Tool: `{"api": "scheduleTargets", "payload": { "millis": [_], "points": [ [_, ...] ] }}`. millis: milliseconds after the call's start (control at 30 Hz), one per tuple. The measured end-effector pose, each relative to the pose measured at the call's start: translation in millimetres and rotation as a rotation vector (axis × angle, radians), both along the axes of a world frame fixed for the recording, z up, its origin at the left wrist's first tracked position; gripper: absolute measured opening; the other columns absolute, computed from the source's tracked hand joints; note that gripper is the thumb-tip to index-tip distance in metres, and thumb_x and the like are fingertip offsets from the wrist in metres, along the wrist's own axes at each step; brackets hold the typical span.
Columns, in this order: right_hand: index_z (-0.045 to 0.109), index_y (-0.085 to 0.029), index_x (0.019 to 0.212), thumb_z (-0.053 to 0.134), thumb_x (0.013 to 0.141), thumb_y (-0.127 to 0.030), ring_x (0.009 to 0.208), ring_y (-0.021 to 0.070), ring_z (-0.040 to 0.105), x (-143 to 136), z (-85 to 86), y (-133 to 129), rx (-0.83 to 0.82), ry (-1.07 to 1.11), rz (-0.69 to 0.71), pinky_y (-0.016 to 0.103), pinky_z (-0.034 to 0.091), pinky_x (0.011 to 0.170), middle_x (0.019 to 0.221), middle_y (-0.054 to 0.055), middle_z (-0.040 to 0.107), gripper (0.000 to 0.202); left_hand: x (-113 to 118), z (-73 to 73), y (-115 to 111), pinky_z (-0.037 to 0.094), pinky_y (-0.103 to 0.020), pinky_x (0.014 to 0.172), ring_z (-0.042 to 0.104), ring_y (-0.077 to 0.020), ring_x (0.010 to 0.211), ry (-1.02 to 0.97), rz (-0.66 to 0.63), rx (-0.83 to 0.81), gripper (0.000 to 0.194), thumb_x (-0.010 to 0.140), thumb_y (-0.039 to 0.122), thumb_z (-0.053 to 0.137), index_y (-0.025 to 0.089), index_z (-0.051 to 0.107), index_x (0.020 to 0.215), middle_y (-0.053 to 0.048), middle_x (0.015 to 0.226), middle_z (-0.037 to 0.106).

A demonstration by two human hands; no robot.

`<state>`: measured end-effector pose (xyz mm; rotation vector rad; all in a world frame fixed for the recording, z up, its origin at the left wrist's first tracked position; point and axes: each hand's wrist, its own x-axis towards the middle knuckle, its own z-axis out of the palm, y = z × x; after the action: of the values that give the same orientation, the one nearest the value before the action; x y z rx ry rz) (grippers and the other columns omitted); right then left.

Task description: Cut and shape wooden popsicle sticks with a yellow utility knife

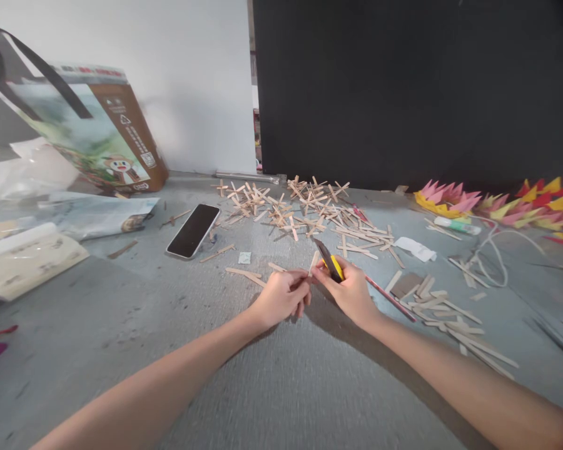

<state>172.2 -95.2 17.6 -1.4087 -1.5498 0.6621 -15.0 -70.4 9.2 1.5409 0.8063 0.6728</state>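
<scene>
Fingers of my left hand (pixel 285 296) are closed on a short flat wooden stick (pixel 314 260), which points up and away. Close against it on the right, my right hand (pixel 349 290) grips a black and yellow utility knife (pixel 331 260), its tip aimed away to the upper left. My right fingertips also seem to touch the stick. Just left of my left hand lie several loose wooden sticks (pixel 244 273) on the grey table (pixel 178 337). Under and beside my right hand rests a red pencil (pixel 391 299).
Beyond my hands spreads a pile of crossed sticks (pixel 293 206). More sticks (pixel 443 306) lie at right, near a white cable (pixel 490 250) and folded paper pieces (pixel 448 199). At left are a phone (pixel 194 231), plastic packets (pixel 94 212) and a printed bag (pixel 98 134).
</scene>
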Motion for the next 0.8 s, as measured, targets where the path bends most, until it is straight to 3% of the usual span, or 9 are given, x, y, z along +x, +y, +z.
{"api": "scheduleTargets", "payload": {
  "millis": [100,233,467,633,800],
  "points": [
    [0.065,-0.022,0.088,0.07,0.088,-0.056,0.06,0.0151,0.045,-0.2,-0.5,0.5,-0.012,-0.004,0.003,0.028,0.037,0.06,0.064,-0.004,0.052,0.035,-0.2,-0.4,-0.1,0.04,-0.018,0.04,0.057,-0.0077,0.041,0.022,-0.016,0.039,0.025,0.098,0.038,0.048,0.017,0.061,0.093,0.002,0.066,0.063],
    [0.065,-0.021,0.085,0.064,0.093,-0.053,0.068,0.0168,0.05,0.0,-0.7,0.9,0.012,0.007,0.014,0.028,0.039,0.065,0.073,-0.001,0.058,0.034,-0.6,-1.8,-0.3,0.039,-0.018,0.042,0.057,-0.0075,0.042,0.048,-0.016,0.075,0.024,0.098,0.034,0.046,0.018,0.057,0.083,0.002,0.065,0.063],
    [0.062,-0.02,0.082,0.062,0.096,-0.052,0.068,0.016,0.047,1.0,-0.1,1.0,0.014,0.008,-0.016,0.028,0.037,0.064,0.073,-0.002,0.055,0.034,-1.0,-1.3,0.5,0.039,-0.018,0.043,0.057,-0.0068,0.043,0.051,-0.032,0.087,0.025,0.099,0.032,0.045,0.019,0.053,0.079,0.002,0.067,0.064],
    [0.067,-0.021,0.089,0.064,0.096,-0.049,0.07,0.0169,0.053,1.8,0.7,-0.5,0.04,0.033,0.001,0.027,0.041,0.068,0.076,-0.001,0.061,0.029,-1.3,0.7,0.6,0.038,-0.018,0.043,0.056,-0.0066,0.043,0.033,-0.036,0.034,0.015,0.096,0.028,0.049,0.019,0.054,0.084,0.003,0.067,0.064],
    [0.071,-0.021,0.087,0.061,0.098,-0.046,0.069,0.0165,0.054,1.6,-0.1,-1.1,0.075,-0.032,0.062,0.027,0.041,0.066,0.074,-0.001,0.062,0.029,-0.8,1.0,0.3,0.038,-0.019,0.043,0.054,-0.0067,0.042,0.017,-0.004,0.024,0.021,0.098,0.036,0.05,0.019,0.059,0.09,0.003,0.067,0.063]
  ]
}}
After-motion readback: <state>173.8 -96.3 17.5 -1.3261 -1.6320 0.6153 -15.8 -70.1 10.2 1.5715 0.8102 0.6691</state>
